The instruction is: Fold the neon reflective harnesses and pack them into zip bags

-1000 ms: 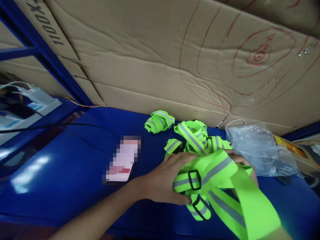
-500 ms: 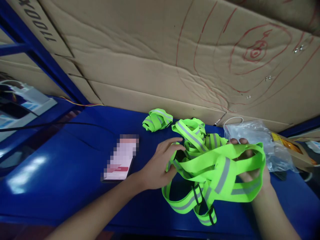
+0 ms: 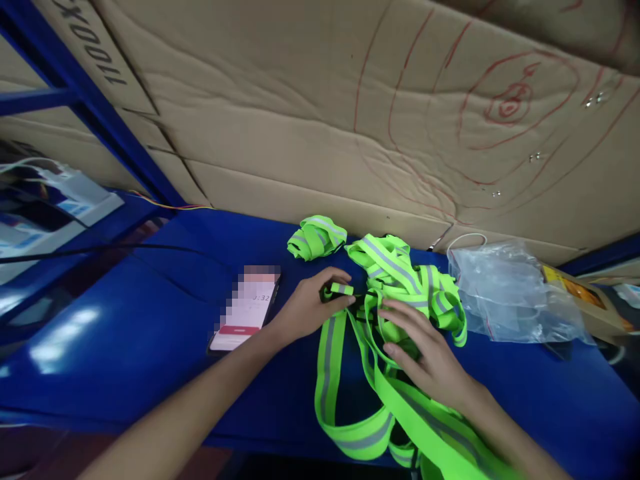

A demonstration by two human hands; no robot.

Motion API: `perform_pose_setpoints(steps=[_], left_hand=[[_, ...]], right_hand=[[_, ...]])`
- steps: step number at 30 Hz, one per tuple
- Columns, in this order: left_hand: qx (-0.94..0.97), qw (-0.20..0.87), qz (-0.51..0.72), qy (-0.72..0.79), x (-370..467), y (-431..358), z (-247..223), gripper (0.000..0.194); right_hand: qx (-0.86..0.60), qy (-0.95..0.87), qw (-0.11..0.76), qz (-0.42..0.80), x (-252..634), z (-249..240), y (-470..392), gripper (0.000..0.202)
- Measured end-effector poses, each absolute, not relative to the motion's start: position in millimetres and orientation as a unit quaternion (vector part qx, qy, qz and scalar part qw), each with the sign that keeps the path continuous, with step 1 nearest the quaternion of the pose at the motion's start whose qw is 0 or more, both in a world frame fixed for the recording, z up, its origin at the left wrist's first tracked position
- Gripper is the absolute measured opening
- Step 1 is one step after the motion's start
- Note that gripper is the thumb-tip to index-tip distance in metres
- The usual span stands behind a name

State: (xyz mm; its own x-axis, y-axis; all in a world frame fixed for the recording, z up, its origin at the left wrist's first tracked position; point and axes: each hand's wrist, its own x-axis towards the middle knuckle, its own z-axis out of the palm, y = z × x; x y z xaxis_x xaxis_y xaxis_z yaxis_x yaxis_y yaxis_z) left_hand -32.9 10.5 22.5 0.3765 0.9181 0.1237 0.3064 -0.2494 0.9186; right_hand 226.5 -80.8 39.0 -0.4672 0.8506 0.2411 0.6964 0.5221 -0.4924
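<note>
My left hand (image 3: 313, 307) pinches a neon-green reflective strap (image 3: 327, 373) with a grey stripe, near a small black fitting. From that grip the strap hangs in a wide loop toward the table's front edge. My right hand (image 3: 433, 357) is just to the right, its fingers and thumb apart, against the green bands by the fitting. A long length of strap passes under this hand and runs to the lower right. Behind both hands lies a heap of similar straps (image 3: 390, 260), and a separate rolled-up bundle (image 3: 317, 238) sits further left.
A phone with a lit screen (image 3: 250, 310) lies left of my left hand on the blue table (image 3: 135, 320). Clear plastic bags (image 3: 510, 293) and a box (image 3: 583, 293) are at the right. Cardboard (image 3: 280, 120) stands behind. Black cables (image 3: 125, 247) cross the left side.
My right hand has let go of the spread strap loops at the right and moved left beside my left hand. Those loops have dropped toward the front edge.
</note>
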Motion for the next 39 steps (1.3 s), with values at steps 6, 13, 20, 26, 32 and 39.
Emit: perform_pose_setpoints(steps=[6,13,20,26,32,39], left_hand=[[0.502,0.593,0.419,0.469,-31,16,20,0.038],[0.404,0.675,0.441,0.432,-32,12,37,0.042],[0.436,0.723,0.410,0.344,-35,-1,48,0.042],[0.497,0.711,0.377,0.325,-31,-9,44,0.043],[0.631,0.622,0.336,0.319,-21,-17,32,0.046],[0.838,0.425,0.273,0.206,-22,-30,24,0.078]], right_hand=[[-0.415,-0.861,0.130,0.264,224,45,-94,0.037],[-0.588,-0.652,0.382,0.289,273,60,-81,0.034],[-0.615,-0.599,0.513,0.013,283,51,-58,0.042],[-0.411,-0.847,0.330,-0.067,229,43,-95,0.071],[-0.421,-0.871,0.253,0.003,217,29,-86,0.075],[-0.528,-0.757,0.353,0.150,236,35,-74,0.018]])
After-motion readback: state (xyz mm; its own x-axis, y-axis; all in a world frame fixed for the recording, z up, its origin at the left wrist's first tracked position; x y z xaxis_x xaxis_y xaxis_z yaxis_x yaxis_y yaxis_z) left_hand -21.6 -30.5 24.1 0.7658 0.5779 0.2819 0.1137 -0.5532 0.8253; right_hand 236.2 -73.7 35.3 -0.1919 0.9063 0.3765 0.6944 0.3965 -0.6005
